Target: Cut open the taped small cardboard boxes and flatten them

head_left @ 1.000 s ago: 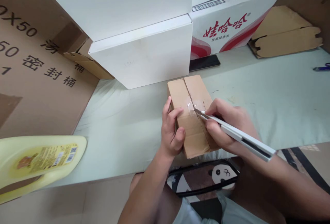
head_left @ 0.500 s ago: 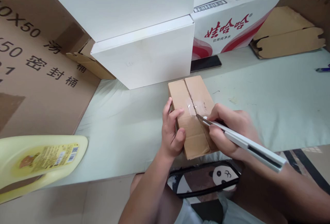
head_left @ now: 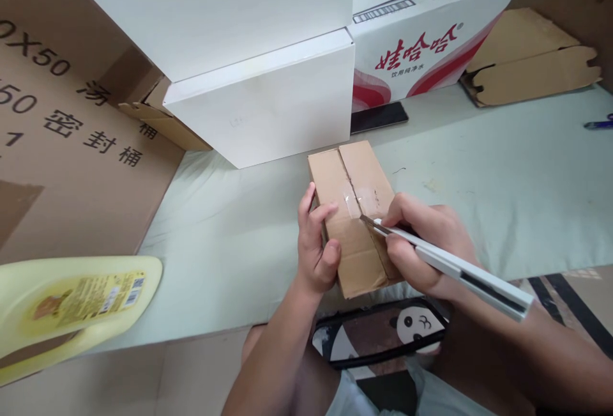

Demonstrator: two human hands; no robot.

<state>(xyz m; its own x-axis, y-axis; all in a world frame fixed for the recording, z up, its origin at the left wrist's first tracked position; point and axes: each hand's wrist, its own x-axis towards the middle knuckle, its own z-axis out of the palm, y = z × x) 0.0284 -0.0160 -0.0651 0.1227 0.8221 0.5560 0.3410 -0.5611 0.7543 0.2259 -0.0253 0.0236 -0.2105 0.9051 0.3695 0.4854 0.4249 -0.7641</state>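
A small brown cardboard box [head_left: 354,250] rests on the pale green cloth near the table's front edge, its top seam running away from me. Clear tape [head_left: 359,199] crosses the middle of that seam. My left hand [head_left: 318,243] grips the box's left side, thumb and a finger on the top face. In my right hand [head_left: 421,237] is a white utility knife [head_left: 469,275], pinched near its front. The knife's blade tip touches the seam at the near edge of the tape.
White boxes [head_left: 268,109] and a red-and-white carton [head_left: 421,52] stand behind, with a black phone [head_left: 380,118] before them. A yellow bottle [head_left: 86,301] lies front left beside a large carton [head_left: 71,147]. Flattened cardboard [head_left: 531,77] and a pen [head_left: 598,124] are at right.
The whole view has shifted slightly. Both hands, the box and the knife keep nearly the same position relative to each other, with the blade tip still at the seam.
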